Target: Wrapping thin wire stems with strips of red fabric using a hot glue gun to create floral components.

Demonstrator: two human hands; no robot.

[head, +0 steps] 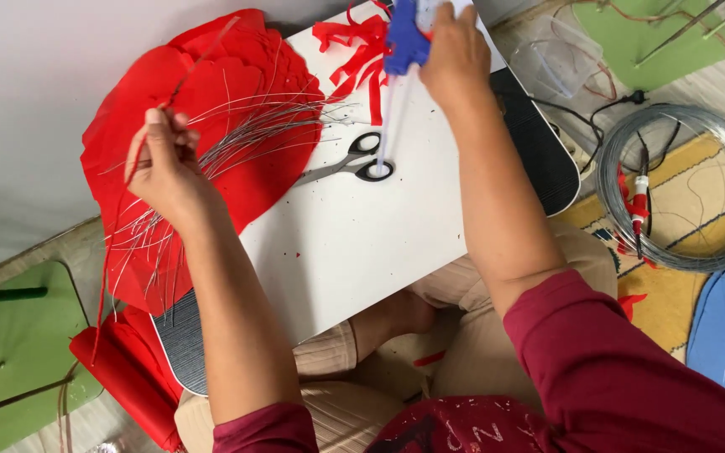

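Fingers of the left hand (pixel 165 164) pinch one thin wire (pixel 127 214) wrapped in red, lifted off the pile of red petals (pixel 211 101) just left of the scissors (pixel 354 159). Fingers of the right hand (pixel 455 54) are clenched around a blue glue gun (pixel 404 38), nozzle up beyond the scissors, its white glue stick (pixel 389 126) trailing towards them. Gluing a stem looks to be in hand; next, I'd judge, wire tip and nozzle must meet over the white table (pixel 362 243).

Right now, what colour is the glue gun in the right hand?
Blue, seen in the head view: the glue gun is held in the right hand over the white board.
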